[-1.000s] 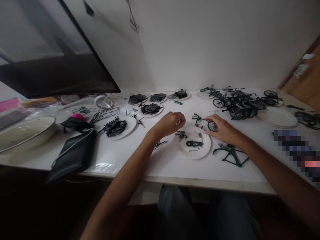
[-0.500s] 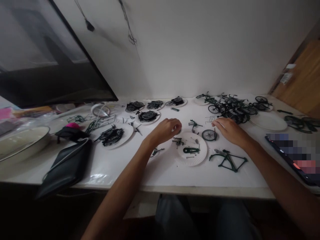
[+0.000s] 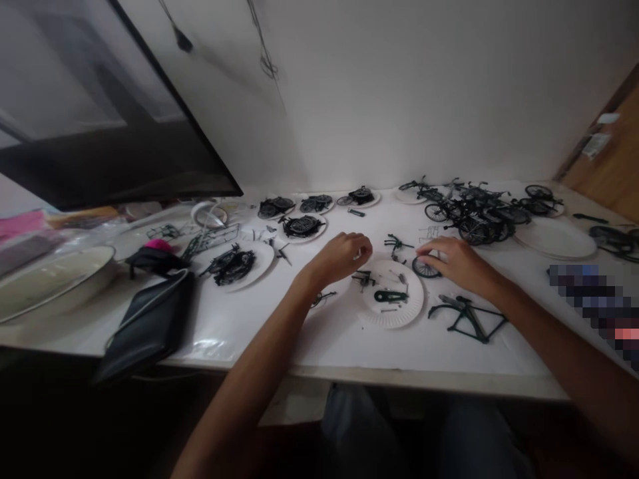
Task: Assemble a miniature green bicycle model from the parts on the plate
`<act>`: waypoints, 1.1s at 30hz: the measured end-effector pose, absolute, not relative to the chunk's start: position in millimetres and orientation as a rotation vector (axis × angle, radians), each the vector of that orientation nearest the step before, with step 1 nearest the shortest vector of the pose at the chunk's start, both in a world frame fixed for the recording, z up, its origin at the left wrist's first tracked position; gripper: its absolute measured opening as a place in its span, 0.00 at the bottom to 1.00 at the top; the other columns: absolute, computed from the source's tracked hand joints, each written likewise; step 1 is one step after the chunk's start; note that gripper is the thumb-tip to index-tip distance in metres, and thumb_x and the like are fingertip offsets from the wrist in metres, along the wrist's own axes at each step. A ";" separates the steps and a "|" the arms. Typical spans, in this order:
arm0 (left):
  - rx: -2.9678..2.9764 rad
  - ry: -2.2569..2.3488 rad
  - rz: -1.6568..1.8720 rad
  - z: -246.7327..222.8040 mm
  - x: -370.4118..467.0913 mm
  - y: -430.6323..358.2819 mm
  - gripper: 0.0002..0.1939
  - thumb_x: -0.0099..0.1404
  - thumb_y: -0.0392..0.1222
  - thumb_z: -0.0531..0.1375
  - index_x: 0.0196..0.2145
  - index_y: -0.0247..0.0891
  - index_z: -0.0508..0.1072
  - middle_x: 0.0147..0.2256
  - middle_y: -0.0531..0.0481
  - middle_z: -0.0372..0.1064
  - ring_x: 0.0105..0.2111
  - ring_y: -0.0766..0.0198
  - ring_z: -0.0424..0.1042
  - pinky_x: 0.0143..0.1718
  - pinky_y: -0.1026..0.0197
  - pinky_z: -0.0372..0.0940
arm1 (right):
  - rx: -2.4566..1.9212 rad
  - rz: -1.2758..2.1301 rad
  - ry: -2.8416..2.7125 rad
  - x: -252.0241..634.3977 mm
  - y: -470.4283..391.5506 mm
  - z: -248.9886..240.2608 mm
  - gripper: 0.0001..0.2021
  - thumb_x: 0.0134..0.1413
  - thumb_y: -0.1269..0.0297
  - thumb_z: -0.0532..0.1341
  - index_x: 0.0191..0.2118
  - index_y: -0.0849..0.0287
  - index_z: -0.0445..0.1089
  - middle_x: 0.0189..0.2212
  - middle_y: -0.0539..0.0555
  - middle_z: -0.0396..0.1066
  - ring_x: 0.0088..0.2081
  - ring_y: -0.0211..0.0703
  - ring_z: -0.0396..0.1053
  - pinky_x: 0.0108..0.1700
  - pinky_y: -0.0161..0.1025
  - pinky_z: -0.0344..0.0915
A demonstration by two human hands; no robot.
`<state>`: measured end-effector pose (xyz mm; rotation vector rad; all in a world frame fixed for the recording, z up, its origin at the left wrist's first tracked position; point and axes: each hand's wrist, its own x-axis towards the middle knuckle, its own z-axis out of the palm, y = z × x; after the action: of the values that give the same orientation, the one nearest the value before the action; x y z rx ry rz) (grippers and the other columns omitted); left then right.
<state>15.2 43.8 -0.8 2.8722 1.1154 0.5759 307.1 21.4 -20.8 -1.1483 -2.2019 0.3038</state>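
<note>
My left hand [image 3: 346, 257] hovers behind the left rim of a paper plate [image 3: 418, 309]. Its fingers are curled together, and whatever may be in them is hidden. On that plate lie a dark green chain guard [image 3: 391, 297] and several small bike parts. My right hand [image 3: 460, 261] reaches over a small spoked wheel [image 3: 424, 268], partly covering it, with fingers stretched and slightly apart; whether they touch the wheel I cannot tell. Nearer the table's front edge lies a green toy bicycle frame [image 3: 469, 319]. Behind the plate sits a dark handlebar-like part [image 3: 397, 243].
A pile of small model bicycles [image 3: 474, 213] stands at the back right beside stacked white plates [image 3: 554, 241]. Several plates of black bike parts [image 3: 302, 226] sit at the back left. A black pouch [image 3: 150, 322], an enamel basin [image 3: 60, 279] and a large screen [image 3: 120, 113] occupy the left.
My right hand has shifted toward the wheel and now partly covers it. My left hand stays curled near the plate. The whole view has swung slightly left.
</note>
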 end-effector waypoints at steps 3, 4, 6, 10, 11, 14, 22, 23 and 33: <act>2.885 1.105 0.540 -1.8 16.4 44.1 0.10 0.68 0.33 0.54 0.38 0.36 0.75 0.35 0.46 0.76 0.35 0.60 0.72 0.42 0.56 0.65 | -1.120 0.360 -2.226 294.5 23.5 -17.1 0.09 0.60 0.60 0.63 0.42 0.53 0.80 0.42 0.57 0.80 0.44 0.54 0.76 0.49 0.51 0.69; 2.890 1.102 0.536 -2.0 16.2 44.2 0.09 0.68 0.33 0.54 0.38 0.36 0.75 0.35 0.46 0.75 0.35 0.60 0.72 0.42 0.56 0.64 | -1.107 0.355 -2.249 290.6 25.1 -15.5 0.09 0.59 0.61 0.64 0.43 0.53 0.80 0.42 0.57 0.80 0.44 0.54 0.76 0.50 0.51 0.69; 2.894 1.094 0.537 -2.0 15.6 44.1 0.09 0.69 0.33 0.54 0.37 0.36 0.75 0.35 0.47 0.75 0.36 0.60 0.72 0.43 0.55 0.64 | -1.094 0.350 -2.300 283.6 28.8 -12.6 0.09 0.57 0.63 0.65 0.42 0.54 0.80 0.41 0.58 0.80 0.43 0.54 0.76 0.50 0.53 0.68; 2.864 1.093 0.567 -0.5 14.1 42.9 0.10 0.71 0.36 0.53 0.39 0.37 0.75 0.37 0.46 0.75 0.36 0.60 0.72 0.44 0.54 0.64 | -1.133 0.399 -2.339 273.8 32.8 -10.7 0.08 0.58 0.67 0.63 0.40 0.54 0.80 0.40 0.57 0.80 0.41 0.53 0.76 0.47 0.49 0.70; 2.863 1.096 0.575 -0.3 13.9 42.7 0.10 0.71 0.36 0.53 0.39 0.37 0.75 0.37 0.46 0.75 0.36 0.60 0.72 0.44 0.54 0.64 | -1.134 0.398 -2.334 272.6 32.6 -11.1 0.08 0.58 0.68 0.63 0.39 0.54 0.80 0.39 0.56 0.80 0.41 0.52 0.76 0.46 0.48 0.70; 2.864 1.107 0.562 -0.1 13.5 42.2 0.10 0.69 0.34 0.53 0.38 0.37 0.75 0.37 0.46 0.75 0.37 0.59 0.72 0.46 0.54 0.64 | -1.127 0.377 -2.297 273.6 29.4 -12.9 0.07 0.58 0.67 0.62 0.38 0.54 0.79 0.39 0.55 0.80 0.40 0.51 0.76 0.46 0.48 0.69; 2.480 1.092 0.229 19.4 11.1 25.9 0.11 0.67 0.45 0.57 0.30 0.37 0.70 0.29 0.50 0.72 0.24 0.68 0.65 0.26 0.64 0.58 | -1.075 0.188 -2.308 292.3 20.2 -12.4 0.07 0.61 0.69 0.59 0.37 0.57 0.76 0.38 0.55 0.79 0.41 0.49 0.75 0.47 0.47 0.68; 2.464 1.121 0.184 21.6 11.4 23.1 0.13 0.66 0.48 0.59 0.30 0.37 0.70 0.30 0.49 0.72 0.24 0.68 0.65 0.25 0.64 0.57 | -1.075 0.178 -2.318 293.2 20.1 -12.4 0.07 0.62 0.69 0.59 0.37 0.57 0.76 0.37 0.55 0.79 0.40 0.48 0.75 0.47 0.46 0.68; 2.452 1.215 0.052 17.1 9.1 19.5 0.09 0.64 0.46 0.62 0.38 0.39 0.75 0.38 0.48 0.74 0.30 0.65 0.70 0.29 0.64 0.60 | -1.085 0.182 -2.307 289.7 20.2 -15.9 0.06 0.63 0.66 0.60 0.37 0.56 0.75 0.38 0.56 0.78 0.41 0.49 0.74 0.46 0.46 0.68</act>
<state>9.1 19.5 17.1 2.4520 1.2150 0.0517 289.7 20.2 -15.9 -1.0854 -2.3066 0.1821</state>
